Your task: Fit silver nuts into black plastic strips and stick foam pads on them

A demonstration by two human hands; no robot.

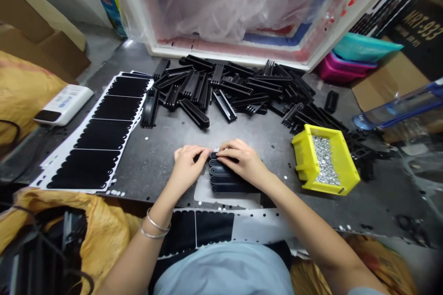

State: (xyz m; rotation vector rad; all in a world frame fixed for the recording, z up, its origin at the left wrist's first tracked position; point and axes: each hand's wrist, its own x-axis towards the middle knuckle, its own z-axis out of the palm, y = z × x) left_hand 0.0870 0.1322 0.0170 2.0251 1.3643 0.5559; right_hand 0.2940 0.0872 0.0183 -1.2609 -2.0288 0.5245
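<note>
A row of several black plastic bars (221, 179) with rounded ends lies side by side in front of me, on a pale sheet (204, 194). My left hand (188, 163) is closed, its thumb and fingertips pressed together at the left end of the farthest bar. Over that same bar bends my right hand (244, 161), its thumb and fingers closed on the bar's top near the left end. The right part of the row is hidden beneath my right hand and forearm. Whether a small piece sits between my fingertips is too small to tell.
Loose black plastic parts (224, 85) are heaped at the back. A yellow bin (301, 161) of small metal pieces stands right. Black-printed sticker sheets (104, 129) lie left, near a white device (65, 103). A plastic-draped foam box (224, 50) stands behind, an open yellow sack (107, 226) at lower left.
</note>
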